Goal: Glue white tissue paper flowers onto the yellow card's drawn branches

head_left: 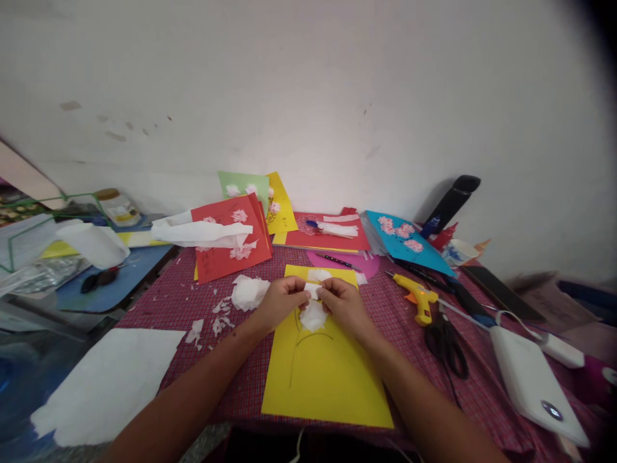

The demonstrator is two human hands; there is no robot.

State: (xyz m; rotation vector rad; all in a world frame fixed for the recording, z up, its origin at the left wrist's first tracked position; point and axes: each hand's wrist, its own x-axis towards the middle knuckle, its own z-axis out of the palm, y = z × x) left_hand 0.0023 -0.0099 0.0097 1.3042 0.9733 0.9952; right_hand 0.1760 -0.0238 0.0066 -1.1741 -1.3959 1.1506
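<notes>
My left hand (285, 301) and my right hand (344, 303) pinch a small folded piece of white tissue paper (313, 291) between them. They hold it over the upper part of a yellow sheet (332, 379), which has a few dark curved lines drawn on it. Just under my fingers a white tissue tuft (313, 317) shows on the sheet, and another white tissue piece (319, 274) is at its top edge. Left of my left hand lies a crumpled wad of tissue (249, 292), with torn scraps (222, 317) beside it.
A yellow glue gun (415, 297), black scissors (446, 344) and a white power bank (537, 382) lie on the right. Red (231, 241) and blue (409, 242) cards with pink tissue flowers stand or lie behind. A large white tissue sheet (113, 382) hangs over the left edge.
</notes>
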